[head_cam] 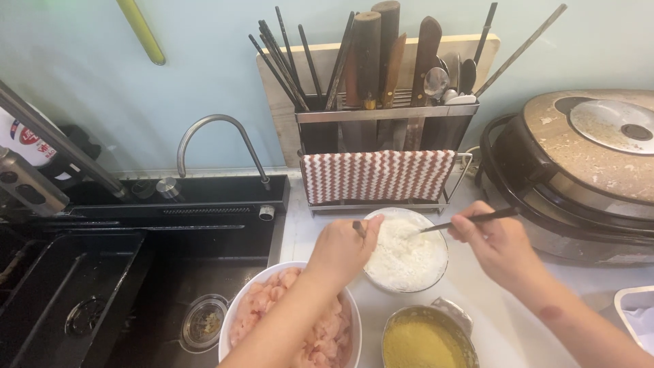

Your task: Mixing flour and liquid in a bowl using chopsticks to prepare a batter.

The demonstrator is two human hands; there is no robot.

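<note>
Here, two hands [340, 249] [501, 242], three bowls [405, 255] [289, 317] [426, 337], one chopstick [470, 219]

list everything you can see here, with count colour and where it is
bowl of flour: 1, white, counter centre, under both hands
chopsticks: dark, in the right hand, tips in the flour; a second dark utensil end shows at the left hand, kind unclear
bowl of raw meat pieces: 1, white bowl, pink pieces, front, beside the sink
pot of yellow mix: 1, metal, front centre
utensil rack: 1, metal, against the wall, holding knives, chopsticks and spoons
striped cloth: 1, red and white, hung on the rack front
cutting board: 1, pale wood, behind the rack
faucet: 1, metal, over the sink
sink: 1, black, left
rice cooker: 1, brown and black, right
left hand: 1, at the flour bowl's rim
right hand: 1, right of the flour bowl
</note>
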